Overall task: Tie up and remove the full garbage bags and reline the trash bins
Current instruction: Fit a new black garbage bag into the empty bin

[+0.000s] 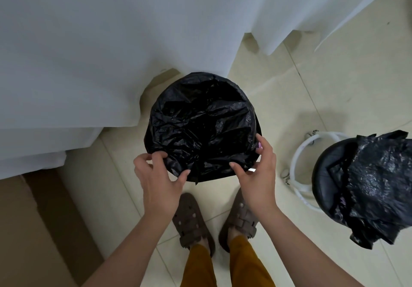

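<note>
Liner (200, 126) was draped over bin rim (259, 130), centre frame, on tile floor (312, 90). Its near edge was pinched by left hand (156, 175) at 7 o'clock and right hand (256, 170) at 5. Full bag (379, 188) was seen at 3 o'clock.

A home room: white curtains (111, 41), beige tiled floor (312, 86), cardboard box (33, 231).

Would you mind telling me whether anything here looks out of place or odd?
A crumpled black garbage bag lies heaped on the black stool seat at right, an odd spot for rubbish. The bin liner looks properly fitted.
</note>
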